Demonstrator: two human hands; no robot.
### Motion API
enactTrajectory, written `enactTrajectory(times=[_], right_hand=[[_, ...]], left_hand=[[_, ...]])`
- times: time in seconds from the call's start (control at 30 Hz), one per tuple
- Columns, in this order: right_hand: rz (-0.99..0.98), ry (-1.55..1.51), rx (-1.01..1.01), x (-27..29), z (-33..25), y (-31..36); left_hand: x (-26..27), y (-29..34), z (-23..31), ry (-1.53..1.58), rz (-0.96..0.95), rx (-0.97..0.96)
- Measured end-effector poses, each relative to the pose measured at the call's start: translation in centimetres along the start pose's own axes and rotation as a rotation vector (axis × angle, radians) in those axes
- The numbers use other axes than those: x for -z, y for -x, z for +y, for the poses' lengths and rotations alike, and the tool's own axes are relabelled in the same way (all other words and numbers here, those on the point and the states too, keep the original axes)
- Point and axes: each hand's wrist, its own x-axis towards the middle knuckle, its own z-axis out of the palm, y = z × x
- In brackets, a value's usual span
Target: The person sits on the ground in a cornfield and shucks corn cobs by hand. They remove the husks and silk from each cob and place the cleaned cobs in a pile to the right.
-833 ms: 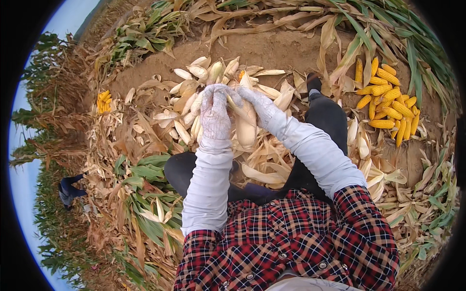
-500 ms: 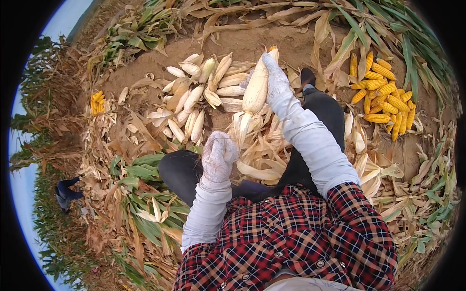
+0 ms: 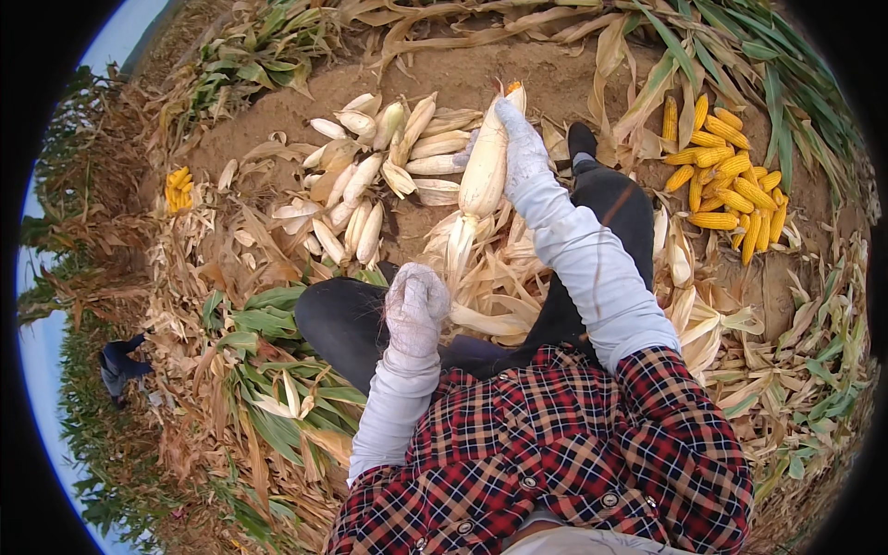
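My right hand (image 3: pixel 525 153), in a pale glove, is wrapped round a large ear of corn (image 3: pixel 484 166) still in its cream husk. A bit of yellow kernel shows at the far tip, and the husk narrows to a pale tail at the near end. Closer to me, my left hand (image 3: pixel 418 301) is closed in a fist above my left knee. Thin brown strands cling to that glove; what its fingers hold, if anything, is hidden. Left of the held ear lies a pile of unshucked corn ears (image 3: pixel 361 180).
Bare yellow cobs (image 3: pixel 735 185) are heaped at the right, and a smaller yellow heap (image 3: pixel 178 190) lies far left. Loose dry husks (image 3: pixel 499 277) cover the ground between my legs. Green stalks (image 3: pixel 758 55) lie at the back right. Another person (image 3: pixel 122 365) is at the far left.
My left fist has dropped slightly toward me. The right hand keeps its grip on the corn ear, and the whole view has shifted a little.
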Motion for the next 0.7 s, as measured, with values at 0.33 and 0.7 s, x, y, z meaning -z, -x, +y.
enactTrajectory(times=[0.33,0.7], right_hand=[[-0.024,0.356,0.285,-2.4,-1.8,3.4],[-0.183,0.458,0.309,-2.3,-0.3,3.3]], left_hand=[[-0.6,-5.2,1.8,-1.368,-0.010,-0.433],[-3.5,-10.8,-4.8,-1.170,-0.008,0.138]])
